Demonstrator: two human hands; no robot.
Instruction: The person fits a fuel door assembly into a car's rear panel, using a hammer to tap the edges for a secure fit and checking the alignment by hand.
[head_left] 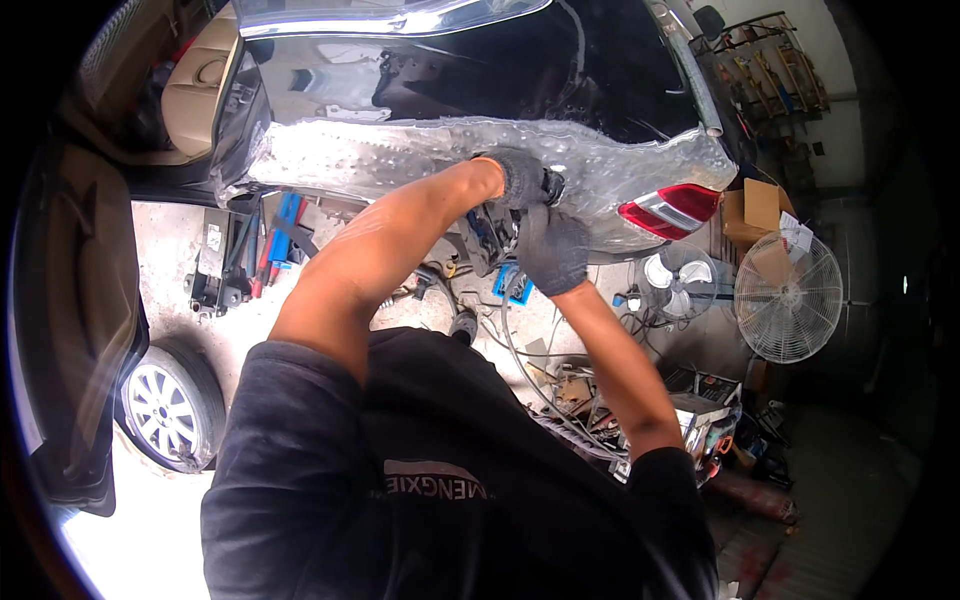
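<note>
- At the car's side panel (350, 155), the gloved left hand (520, 178) is curled around a small dark tool (551, 187); most of the tool is hidden.
- Directly below, the gloved right hand (553, 248) reaches up beside it. Whether its fingers grip the tool cannot be determined.
- Panel located across the front of the person, between the beige seat (203, 90) and the red-and-clear tail light (672, 211).
- Progress: a long band is bare metal with an irregular upper edge, while black paint (480, 75) remains above. Stripping of this band is judged largely complete. Small marks are scattered across the metal, so the surface is judged unfinished.
- Tail light remains fitted.
- Below the hands: a blue tray (513, 285) and a loose grey hose (508, 335) on the floor.
- Farther out: a wheel (165, 408) at left; a large round fan (789, 298) and a cardboard box (760, 208) at right.
- Writing: pale inverted lettering on the dark shirt (450, 425), not transcribed. Other markings too small to read.
</note>
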